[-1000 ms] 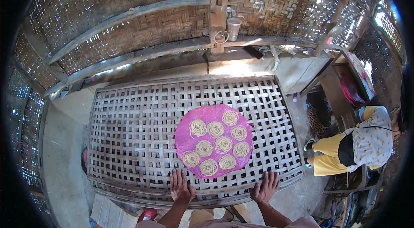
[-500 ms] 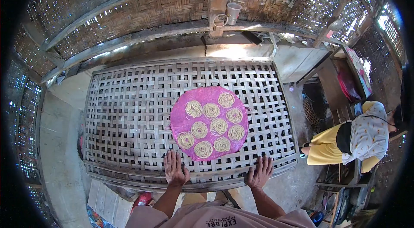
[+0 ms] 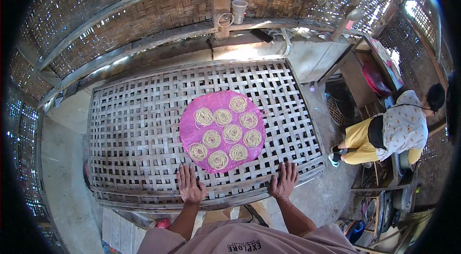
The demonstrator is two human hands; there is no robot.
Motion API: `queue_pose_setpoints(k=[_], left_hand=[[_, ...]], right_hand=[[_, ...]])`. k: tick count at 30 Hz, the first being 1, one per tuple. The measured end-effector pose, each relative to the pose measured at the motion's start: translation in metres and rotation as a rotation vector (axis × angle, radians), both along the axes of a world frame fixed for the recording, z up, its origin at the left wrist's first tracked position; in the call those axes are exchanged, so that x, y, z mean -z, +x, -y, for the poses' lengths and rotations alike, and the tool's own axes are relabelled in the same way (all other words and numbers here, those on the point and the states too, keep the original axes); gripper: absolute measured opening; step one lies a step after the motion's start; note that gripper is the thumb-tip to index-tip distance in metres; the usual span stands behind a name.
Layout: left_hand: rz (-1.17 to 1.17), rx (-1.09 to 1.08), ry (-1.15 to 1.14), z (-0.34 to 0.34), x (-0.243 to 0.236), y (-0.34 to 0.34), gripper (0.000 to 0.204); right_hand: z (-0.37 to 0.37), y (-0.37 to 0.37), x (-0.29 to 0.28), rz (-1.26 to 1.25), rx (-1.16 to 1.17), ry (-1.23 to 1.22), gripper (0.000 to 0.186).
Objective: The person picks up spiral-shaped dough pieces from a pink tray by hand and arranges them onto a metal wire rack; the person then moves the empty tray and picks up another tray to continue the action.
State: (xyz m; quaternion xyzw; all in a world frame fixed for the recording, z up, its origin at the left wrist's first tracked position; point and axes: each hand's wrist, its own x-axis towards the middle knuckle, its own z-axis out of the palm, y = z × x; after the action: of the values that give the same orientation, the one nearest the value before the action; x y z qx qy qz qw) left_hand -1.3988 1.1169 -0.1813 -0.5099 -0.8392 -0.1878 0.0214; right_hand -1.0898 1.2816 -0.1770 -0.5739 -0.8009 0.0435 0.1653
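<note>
Left hand [image 3: 189, 186] and right hand [image 3: 284, 181] lying flat, fingers spread, gripping nothing, pressing near edge of woven bamboo rack [image 3: 144, 124]. Pink round mat [image 3: 192, 134] carrying noodle nests [image 3: 222, 117] sitting just beyond, between hands, left hand nearer.

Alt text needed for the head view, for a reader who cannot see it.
Both hands, left hand and right hand, rest flat on the near edge of a woven bamboo rack. A round pink mat with nine noodle nests lies on it; another person crouches at right.
</note>
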Motion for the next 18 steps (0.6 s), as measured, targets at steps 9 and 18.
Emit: queue_pose_setpoints(k=[9, 18], left_hand=[[-0.002, -0.006, 0.028, 0.002, -0.002, 0.005, 0.068], [-0.014, 0.003, 0.028, 0.000, -0.007, 0.006, 0.069]], right_hand=[[0.002, 0.005, -0.005, 0.014, 0.002, 0.010, 0.063], [0.002, 0.005, -0.013, -0.010, 0.011, -0.017, 0.063]])
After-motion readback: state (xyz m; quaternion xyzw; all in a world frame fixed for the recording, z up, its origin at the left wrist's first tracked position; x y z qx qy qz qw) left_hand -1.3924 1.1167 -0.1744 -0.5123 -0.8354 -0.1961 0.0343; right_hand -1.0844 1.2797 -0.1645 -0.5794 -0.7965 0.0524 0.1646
